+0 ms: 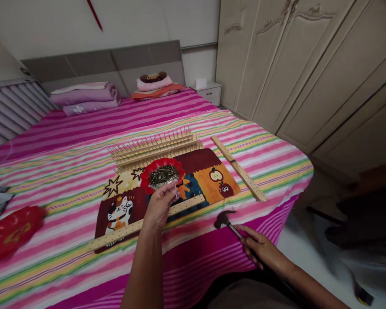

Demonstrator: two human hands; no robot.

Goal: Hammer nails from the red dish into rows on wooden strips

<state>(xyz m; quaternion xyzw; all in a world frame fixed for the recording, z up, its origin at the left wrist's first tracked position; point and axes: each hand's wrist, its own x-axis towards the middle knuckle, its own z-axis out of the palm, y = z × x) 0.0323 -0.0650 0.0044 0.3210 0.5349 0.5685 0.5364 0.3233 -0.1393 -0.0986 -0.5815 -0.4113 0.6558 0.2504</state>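
My left hand [162, 204] pinches a single nail [176, 191] between thumb and fingertips, just in front of a red scalloped dish [143, 179] heaped with loose nails [164, 175]. Below that hand a wooden strip [116, 235] with rows of small holes lies across a patterned mat [209, 161]; something small sticks up near its right end. My right hand [257, 244] is wrapped round the handle of a claw hammer [223, 219], whose dark head hangs over the bed's front edge, apart from the strip. Part of the strip is hidden behind my left hand and forearm.
Behind the dish lie wooden strips [157, 148] with many nails standing out of them. More drilled strips [244, 176] lie right of the mat. A red tray [13, 231] is at left on the striped bedspread [64, 189]. Folded bedding [86, 99] sits by the headboard; wardrobes [296, 56] stand at right.
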